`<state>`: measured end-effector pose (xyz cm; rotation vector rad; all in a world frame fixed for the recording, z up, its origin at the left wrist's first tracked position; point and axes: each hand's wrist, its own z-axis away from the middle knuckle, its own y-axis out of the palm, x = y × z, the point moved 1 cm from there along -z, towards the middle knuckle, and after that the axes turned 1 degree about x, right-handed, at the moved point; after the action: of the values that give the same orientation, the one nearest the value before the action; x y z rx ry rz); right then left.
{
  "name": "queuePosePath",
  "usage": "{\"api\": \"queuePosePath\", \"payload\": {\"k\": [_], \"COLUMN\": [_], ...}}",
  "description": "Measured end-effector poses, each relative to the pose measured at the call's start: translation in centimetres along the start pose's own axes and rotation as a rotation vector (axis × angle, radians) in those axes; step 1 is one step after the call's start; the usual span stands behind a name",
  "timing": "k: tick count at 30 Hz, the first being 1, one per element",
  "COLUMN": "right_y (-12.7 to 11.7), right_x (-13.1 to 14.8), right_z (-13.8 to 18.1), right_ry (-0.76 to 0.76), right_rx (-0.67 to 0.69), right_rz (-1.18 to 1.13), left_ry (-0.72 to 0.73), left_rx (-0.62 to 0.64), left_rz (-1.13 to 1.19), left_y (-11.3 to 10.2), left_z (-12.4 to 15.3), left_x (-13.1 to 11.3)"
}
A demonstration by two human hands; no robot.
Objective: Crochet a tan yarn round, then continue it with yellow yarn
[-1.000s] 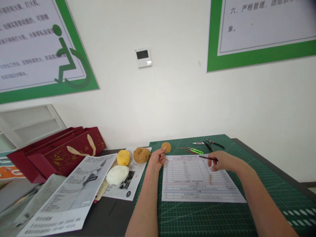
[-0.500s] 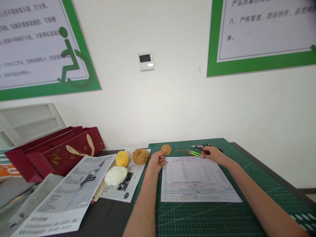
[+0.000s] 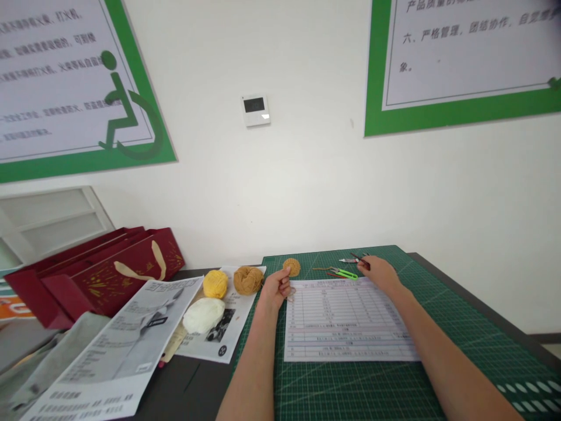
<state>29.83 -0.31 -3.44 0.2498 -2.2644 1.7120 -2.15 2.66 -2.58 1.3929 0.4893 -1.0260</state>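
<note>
Pinching a tan disc between thumb and fingers, the left hand holds it up by its near edge, above the far left corner of a printed sheet, the other fingers curled in towards the palm. A thin loop of yarn hangs just beside those fingers. The right hand is at the sheet's far right, its fingertips closed on a slim dark stick that points away and to the left, near a small white tube. Between the hands, on the green mat just beyond the sheet, lie bright green snips, with a short tan strand to their left. Left of the mat, a yellow ball and a tan ball sit side by side on another paper, and a white ball lies nearer the person. Farther left, red bags lean towards the wall.
</note>
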Motion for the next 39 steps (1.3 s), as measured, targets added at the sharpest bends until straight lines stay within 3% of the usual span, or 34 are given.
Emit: {"api": "queuePosePath", "payload": {"k": [5, 13, 24, 34, 37, 39], "right_y": [-0.5, -0.5, 0.1, 0.9, 0.9, 1.0], "right_x": [0.3, -0.4, 0.2, 2.1, 2.7, 3.8], "right_z": [0.3, 0.5, 0.3, 0.7, 0.7, 0.7], "right_ry": [-0.094, -0.092, -0.058, -0.145, -0.162, -0.117], "right_rx": [0.174, 0.207, 0.175, 0.175, 0.071, -0.045], "right_rz": [-0.005, 0.015, 0.032, -0.052, -0.162, -0.374], "left_ry": [0.002, 0.008, 0.003, -0.004, 0.001, 0.001], "left_rx": [-0.009, -0.005, -0.003, 0.014, 0.033, 0.054], "left_rz": [0.003, 0.009, -0.012, -0.106, -0.139, -0.162], "left_y": [-0.2, -0.4, -0.3, 0.4, 0.7, 1.0], "left_z": [-0.1, -0.4, -0.1, 0.1, 0.2, 0.3], "left_x": [0.0, 0.0, -0.2, 0.2, 0.5, 0.6]}}
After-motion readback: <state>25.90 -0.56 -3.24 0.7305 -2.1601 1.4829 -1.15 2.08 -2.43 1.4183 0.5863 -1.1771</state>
